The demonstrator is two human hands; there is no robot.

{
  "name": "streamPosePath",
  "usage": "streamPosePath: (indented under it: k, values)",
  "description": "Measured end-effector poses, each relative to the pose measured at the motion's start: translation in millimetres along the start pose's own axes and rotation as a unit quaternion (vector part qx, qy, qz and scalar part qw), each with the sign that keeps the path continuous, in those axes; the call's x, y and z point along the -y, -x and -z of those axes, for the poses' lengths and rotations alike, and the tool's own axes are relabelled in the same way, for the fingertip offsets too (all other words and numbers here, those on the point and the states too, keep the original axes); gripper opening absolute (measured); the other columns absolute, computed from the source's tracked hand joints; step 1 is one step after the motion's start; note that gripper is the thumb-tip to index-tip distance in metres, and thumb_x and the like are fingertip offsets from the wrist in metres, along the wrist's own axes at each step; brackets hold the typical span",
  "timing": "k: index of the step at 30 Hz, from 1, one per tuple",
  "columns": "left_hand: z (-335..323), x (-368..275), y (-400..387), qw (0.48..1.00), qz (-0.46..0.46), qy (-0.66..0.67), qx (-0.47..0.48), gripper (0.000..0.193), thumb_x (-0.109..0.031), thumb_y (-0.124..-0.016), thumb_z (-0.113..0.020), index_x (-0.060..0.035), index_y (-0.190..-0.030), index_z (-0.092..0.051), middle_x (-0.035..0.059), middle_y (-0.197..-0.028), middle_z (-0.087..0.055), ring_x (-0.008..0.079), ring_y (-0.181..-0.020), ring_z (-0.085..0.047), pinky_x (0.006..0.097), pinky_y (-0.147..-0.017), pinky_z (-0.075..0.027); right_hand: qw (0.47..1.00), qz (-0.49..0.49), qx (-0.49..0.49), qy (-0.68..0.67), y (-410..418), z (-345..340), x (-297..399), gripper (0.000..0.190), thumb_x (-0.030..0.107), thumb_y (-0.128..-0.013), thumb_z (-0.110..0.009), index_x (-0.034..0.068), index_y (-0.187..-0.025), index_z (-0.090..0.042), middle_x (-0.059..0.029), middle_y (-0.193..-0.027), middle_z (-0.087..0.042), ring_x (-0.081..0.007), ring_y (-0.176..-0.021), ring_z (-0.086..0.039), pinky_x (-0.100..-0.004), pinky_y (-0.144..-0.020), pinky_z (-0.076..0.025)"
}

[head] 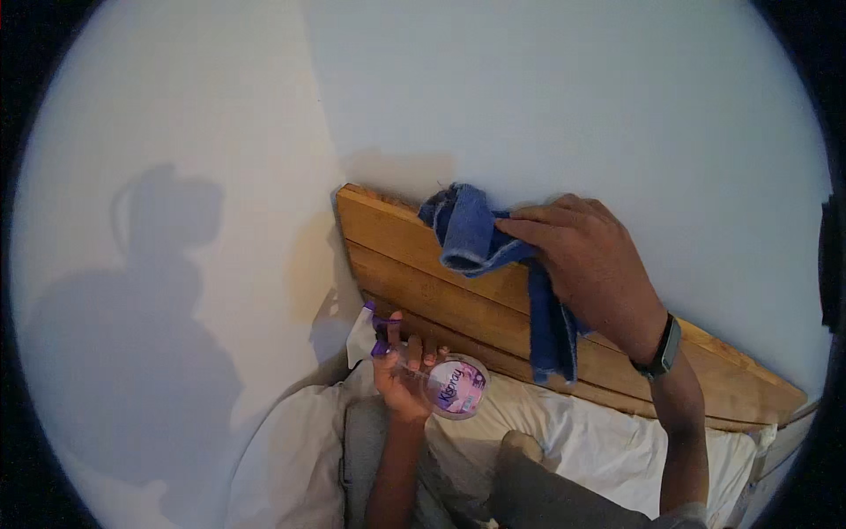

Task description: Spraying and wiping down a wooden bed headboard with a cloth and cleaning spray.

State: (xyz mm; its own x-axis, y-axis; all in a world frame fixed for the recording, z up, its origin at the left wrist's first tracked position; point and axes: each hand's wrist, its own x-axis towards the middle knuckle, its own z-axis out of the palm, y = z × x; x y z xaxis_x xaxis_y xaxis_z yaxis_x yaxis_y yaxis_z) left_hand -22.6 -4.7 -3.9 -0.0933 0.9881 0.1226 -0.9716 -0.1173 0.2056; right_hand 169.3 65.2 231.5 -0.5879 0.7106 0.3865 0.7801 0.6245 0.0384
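Note:
My right hand (588, 258) grips a blue denim cloth (466, 228) along the top edge of a wooden headboard (423, 274). One strip of the cloth hangs down over the headboard's face. Lower and to the left, my left hand (404, 377) is wrapped around a clear Kispray spray bottle (458, 387) with a white and purple trigger head. The bottle is tilted, its nozzle end towards the wall on the left. A finger of that hand lies at the trigger.
White bedding (595, 449) spreads below the headboard, with my grey-clad legs (555, 486) over it. A pale wall (562, 99) rises right behind the headboard. Another wall (251, 165) meets it at a corner on the left and carries a shadow.

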Motion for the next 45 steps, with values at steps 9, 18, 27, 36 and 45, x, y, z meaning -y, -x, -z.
streamPosePath:
  k: [9,18,27,36,45]
  values:
    - [-9,0,1,0.999,-0.006,-0.035,-0.022,0.054,-0.030,-0.090,-0.053,-0.0166,-0.141,-0.045,0.0005,-0.067,-0.052,0.0201,-0.073,-0.055,0.0475,-0.090,-0.044,0.998,-0.006,-0.052,0.030,12,-17,27,0.061,0.049,-0.094,-0.057,0.001,-0.132,-0.056,-0.0189,-0.131,-0.055,-0.0321,-0.121,-0.051,-0.0456,-0.101,-0.041]
    - [-13,-1,3,0.999,0.008,-0.043,-0.015,0.046,-0.027,-0.099,-0.045,-0.0143,-0.143,-0.040,0.0035,-0.068,-0.049,0.0229,-0.075,-0.055,0.0453,-0.092,-0.045,0.994,-0.024,-0.101,0.045,23,-11,47,0.062,0.043,-0.090,-0.064,0.016,-0.144,-0.048,-0.0134,-0.146,-0.041,-0.0305,-0.128,-0.044,-0.0482,-0.103,-0.038]
    - [-27,10,21,0.958,-0.014,-0.282,0.048,0.068,-0.057,-0.101,-0.036,-0.0084,-0.148,-0.030,0.0107,-0.136,-0.047,0.0272,-0.128,-0.046,0.0454,-0.110,-0.034,0.993,0.069,-0.012,-0.098,64,-43,85,0.078,0.047,-0.080,-0.075,0.021,-0.147,-0.045,-0.0151,-0.146,-0.036,-0.0361,-0.131,-0.040,-0.0510,-0.101,-0.038]
    - [-110,7,9,0.798,-0.152,-0.536,0.231,0.102,-0.078,-0.084,-0.044,-0.0019,-0.149,-0.025,0.0150,-0.151,-0.032,0.0306,-0.138,-0.036,0.0468,-0.114,-0.030,0.945,-0.017,0.085,-0.314,71,3,69,0.104,0.019,-0.070,-0.082,0.002,-0.154,-0.022,-0.0254,-0.136,-0.040,-0.0427,-0.126,-0.045,-0.0459,-0.100,-0.045]
    - [-144,-26,-92,0.357,-0.203,-0.901,0.142,0.073,-0.054,-0.072,-0.079,-0.0273,-0.135,-0.051,0.0140,-0.150,-0.027,0.0413,-0.143,-0.022,0.0642,-0.114,-0.015,0.815,-0.174,-0.120,-0.540,95,34,-30,0.083,0.003,-0.072,-0.070,0.005,-0.148,-0.036,-0.0121,-0.125,-0.054,-0.0181,-0.094,-0.060,-0.0325,-0.085,-0.051]
